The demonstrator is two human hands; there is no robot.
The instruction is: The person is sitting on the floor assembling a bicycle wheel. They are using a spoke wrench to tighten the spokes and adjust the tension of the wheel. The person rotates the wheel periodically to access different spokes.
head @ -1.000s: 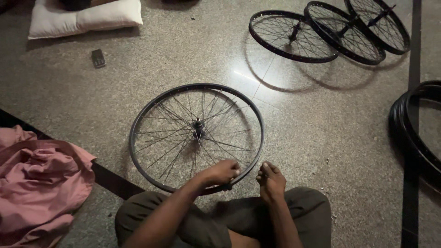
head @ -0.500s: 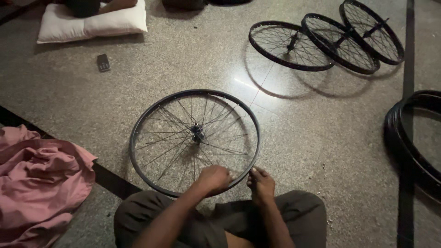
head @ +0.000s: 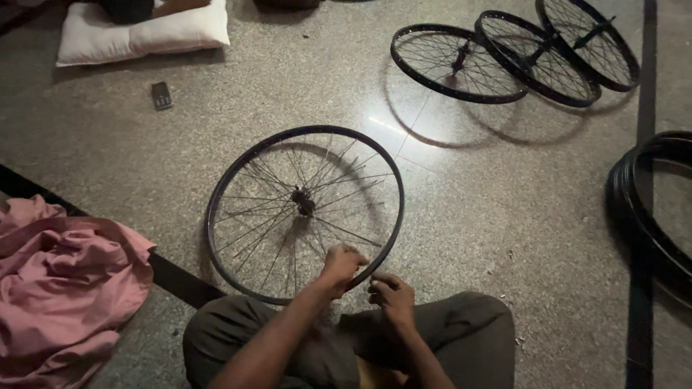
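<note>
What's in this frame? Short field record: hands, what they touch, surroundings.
left hand: on the spokes near the rim of the bicycle wheel, fingers curled
right hand: at the near rim edge, fingers curled; grip unclear
wheel: flat on speckled floor
spare wheels: three, overlapping, far right
tyres: right edge
pink cloth: left
pillow, phone: far left

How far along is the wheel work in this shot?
Looks done: three black spoked wheels lie overlapped at the far right. In hand: a black spoked bicycle wheel lies flat on the speckled stone floor; the left hand and right hand work at its near rim. Left: black rubber tyres lie unfitted at the right edge.
</note>
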